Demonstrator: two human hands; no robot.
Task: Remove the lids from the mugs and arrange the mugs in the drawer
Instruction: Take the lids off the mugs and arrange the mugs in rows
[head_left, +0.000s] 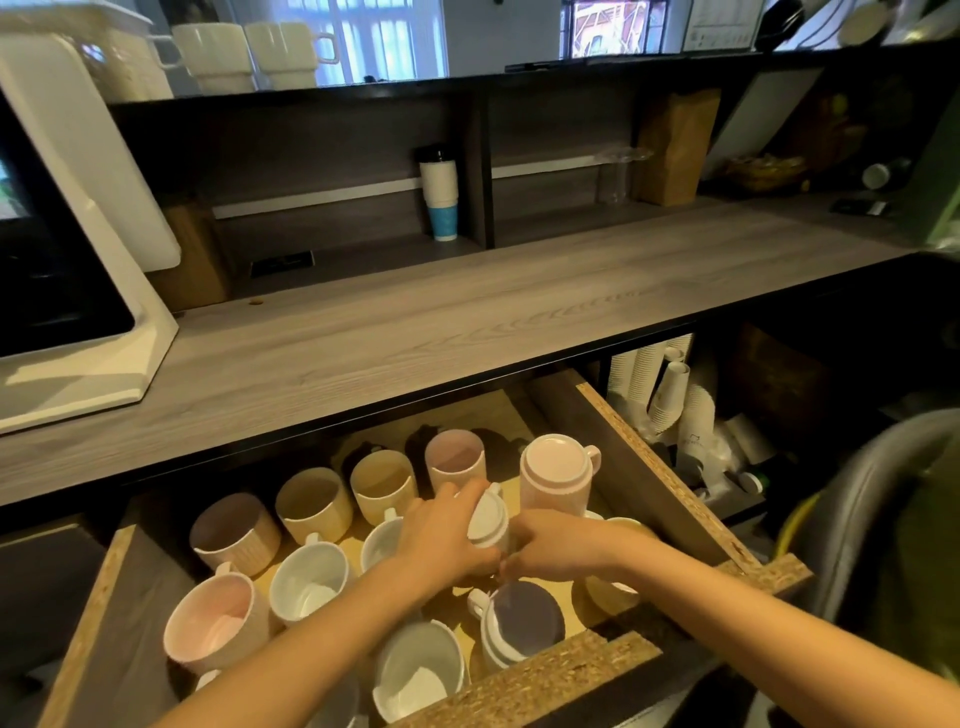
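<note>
An open wooden drawer (670, 483) holds several mugs. Both hands meet over a white lidded mug (489, 519) in the middle of the drawer. My left hand (447, 535) wraps its left side and lid, and my right hand (556, 545) grips it from the right. A pink lidded mug (558, 475) stands upright behind them at the right. In front sits a white mug with a dark grey lid (524, 623). Open mugs without lids fill the left: beige ones (314, 501), a pink one (213, 623) and white ones (309, 577).
A grey wood counter (467, 322) runs above the drawer, with a white appliance (78, 260) at its left. A stack of paper cups (441, 195) stands on the back shelf. More paper cups (670, 395) lie in the compartment right of the drawer.
</note>
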